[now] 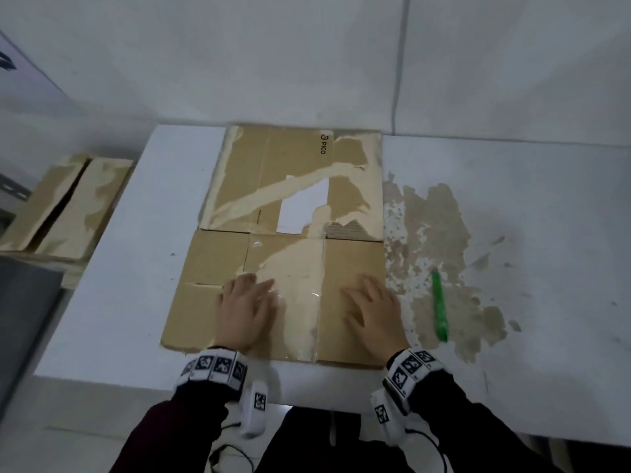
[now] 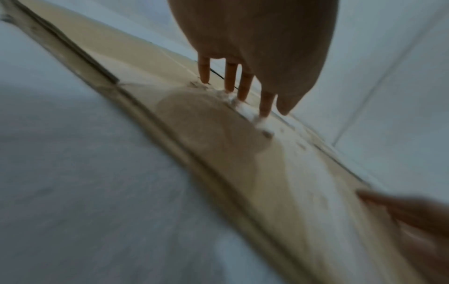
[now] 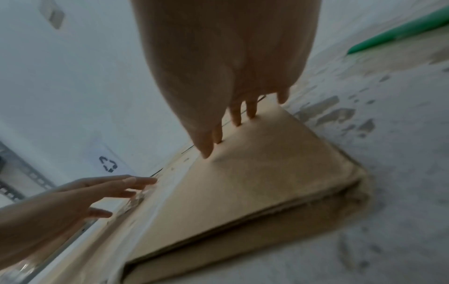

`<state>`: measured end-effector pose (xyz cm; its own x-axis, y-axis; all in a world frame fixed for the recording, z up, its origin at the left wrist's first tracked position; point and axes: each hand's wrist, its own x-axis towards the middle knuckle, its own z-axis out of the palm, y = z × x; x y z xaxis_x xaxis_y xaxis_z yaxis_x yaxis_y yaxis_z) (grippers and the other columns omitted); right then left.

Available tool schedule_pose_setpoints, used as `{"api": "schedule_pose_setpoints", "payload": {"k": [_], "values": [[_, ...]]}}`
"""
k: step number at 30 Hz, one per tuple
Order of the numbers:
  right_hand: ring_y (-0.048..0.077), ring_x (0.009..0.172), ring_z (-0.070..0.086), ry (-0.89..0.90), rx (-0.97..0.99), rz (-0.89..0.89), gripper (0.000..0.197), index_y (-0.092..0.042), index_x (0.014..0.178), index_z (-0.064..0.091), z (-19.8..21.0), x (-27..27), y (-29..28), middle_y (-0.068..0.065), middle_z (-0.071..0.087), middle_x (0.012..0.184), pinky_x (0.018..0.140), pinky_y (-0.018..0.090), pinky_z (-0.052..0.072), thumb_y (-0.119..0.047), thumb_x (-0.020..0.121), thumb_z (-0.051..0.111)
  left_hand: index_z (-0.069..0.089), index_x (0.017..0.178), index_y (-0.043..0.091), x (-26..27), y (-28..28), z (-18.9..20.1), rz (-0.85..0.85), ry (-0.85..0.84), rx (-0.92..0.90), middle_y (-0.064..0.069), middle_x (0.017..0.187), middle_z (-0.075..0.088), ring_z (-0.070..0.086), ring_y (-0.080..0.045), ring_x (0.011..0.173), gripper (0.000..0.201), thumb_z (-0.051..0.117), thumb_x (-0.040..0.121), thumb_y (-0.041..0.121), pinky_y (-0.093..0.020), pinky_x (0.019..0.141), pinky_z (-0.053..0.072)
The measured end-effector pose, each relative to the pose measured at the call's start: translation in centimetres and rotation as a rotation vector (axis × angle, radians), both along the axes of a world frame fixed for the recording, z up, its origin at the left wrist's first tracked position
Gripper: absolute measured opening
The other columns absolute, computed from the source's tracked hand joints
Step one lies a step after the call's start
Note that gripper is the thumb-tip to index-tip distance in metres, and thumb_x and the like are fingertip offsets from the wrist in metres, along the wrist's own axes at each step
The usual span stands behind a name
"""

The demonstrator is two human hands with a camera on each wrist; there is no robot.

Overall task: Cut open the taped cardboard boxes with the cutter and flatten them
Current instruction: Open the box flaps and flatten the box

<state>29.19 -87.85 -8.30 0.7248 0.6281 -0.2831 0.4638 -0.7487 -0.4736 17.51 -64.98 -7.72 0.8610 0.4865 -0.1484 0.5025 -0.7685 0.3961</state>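
Note:
A flattened brown cardboard box [image 1: 290, 186] with torn tape strips and a white label lies on the white table [image 1: 119, 268]. My left hand [image 1: 247, 307] presses flat on its near flaps, fingers straight, beside the shiny tape seam [image 1: 307, 295]. My right hand [image 1: 374, 307] lies flat on the near right flap [image 3: 267, 173]. In the left wrist view my left hand [image 2: 255, 57] touches the cardboard [image 2: 218, 134] with its fingertips. In the right wrist view my right hand [image 3: 226, 76] rests fingers down on the flap. The green cutter [image 1: 439, 305] lies on the table to the right of the box, nobody holding it.
Another cardboard box [image 1: 65, 206] sits lower down to the left of the table. The table surface right of the box is worn, with brown patches [image 1: 437, 240]. A white wall [image 1: 307, 56] stands behind the table. The cutter also shows in the right wrist view [image 3: 401, 30].

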Motion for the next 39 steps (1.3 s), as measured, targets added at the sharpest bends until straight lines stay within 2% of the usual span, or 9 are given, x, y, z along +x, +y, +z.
{"api": "schedule_pose_setpoints", "payload": {"k": [2,5,10,15,19,23,27,33,39], "values": [[0.028,0.141,0.017,0.034,0.041,-0.227,0.047,-0.023,0.131,0.047,0.3,0.4,0.3,0.010,0.018,0.153,0.116,0.044,0.019,-0.024,0.086,0.062,0.070,0.110,0.026,1.2,1.8,-0.1,0.088,-0.092,-0.087,-0.007,0.114,0.057,0.051,-0.030,0.106,0.040,0.044,0.085,0.043,-0.042,0.090,0.040],[0.029,0.130,0.027,0.129,0.067,-0.461,0.053,-0.015,0.128,0.044,0.8,1.6,0.8,0.012,0.027,0.141,0.110,0.039,0.028,-0.014,0.080,0.066,0.055,0.127,0.019,3.1,3.6,-0.1,0.326,-0.157,-0.182,-0.013,0.116,0.054,0.052,-0.035,0.107,0.049,0.064,0.079,0.025,-0.044,0.092,0.042],[0.027,0.116,0.052,0.397,0.284,-0.764,0.051,-0.010,0.129,0.043,1.3,4.8,1.4,0.010,0.053,0.128,0.098,0.038,0.044,-0.015,0.084,0.064,0.029,0.131,0.017,3.5,6.3,0.3,0.575,0.177,-0.079,-0.016,0.142,0.027,0.023,-0.034,0.134,0.094,0.072,0.062,0.064,-0.053,0.106,0.024],[0.025,0.113,0.057,0.545,0.361,-0.805,0.041,-0.017,0.129,0.050,1.3,5.5,2.8,0.005,0.059,0.126,0.101,0.047,0.045,-0.031,0.091,0.056,0.031,0.132,0.014,3.4,7.3,-0.1,0.695,0.267,0.036,-0.022,0.128,0.041,0.038,-0.037,0.120,0.125,0.066,0.036,0.085,-0.053,0.097,0.030],[0.027,0.123,0.050,0.405,0.355,-0.775,0.051,-0.022,0.140,0.037,0.9,5.4,2.9,0.004,0.051,0.137,0.105,0.051,0.040,-0.031,0.092,0.052,0.043,0.128,0.005,3.2,10.4,0.7,0.806,0.111,-0.147,-0.021,0.124,0.052,0.050,-0.039,0.114,0.091,0.079,0.060,0.054,-0.048,0.096,0.038],[0.025,0.114,0.056,0.271,0.389,-0.742,0.047,-0.016,0.138,0.042,1.9,4.8,2.6,0.008,0.057,0.128,0.099,0.048,0.046,-0.026,0.093,0.052,0.056,0.095,0.003,1.8,11.2,2.5,0.625,-0.067,-0.305,-0.013,0.094,0.061,0.057,-0.032,0.090,0.046,0.072,0.079,0.042,-0.039,0.074,0.045],[0.015,0.101,0.056,0.171,0.424,-0.722,0.048,-0.014,0.139,0.040,4.4,3.6,0.8,0.001,0.057,0.121,0.093,0.034,0.046,-0.027,0.095,0.051,0.052,0.086,0.006,0.9,7.5,5.3,0.565,-0.222,-0.172,-0.010,0.085,0.060,0.054,-0.029,0.079,0.042,0.068,0.081,0.044,-0.036,0.070,0.041],[0.017,0.082,0.056,-0.009,0.518,-0.707,0.020,-0.011,0.109,0.056,10.2,3.8,-8.6,0.004,0.061,0.095,0.067,0.022,0.042,-0.023,0.093,0.055,0.050,0.086,0.008,0.8,-1.3,9.4,0.477,-0.364,-0.257,-0.004,0.077,0.053,0.048,-0.020,0.070,0.032,0.061,0.089,0.038,-0.030,0.058,0.036],[0.019,0.091,0.053,-0.169,0.410,-0.827,0.027,-0.010,0.113,0.059,12.6,7.0,-22.6,0.001,0.059,0.100,0.082,0.032,0.040,-0.026,0.091,0.059,0.048,0.088,0.007,6.3,-13.7,10.7,0.296,-0.446,-0.465,-0.010,0.079,0.053,0.048,-0.021,0.070,0.015,0.053,0.092,0.020,-0.032,0.060,0.038]]}}
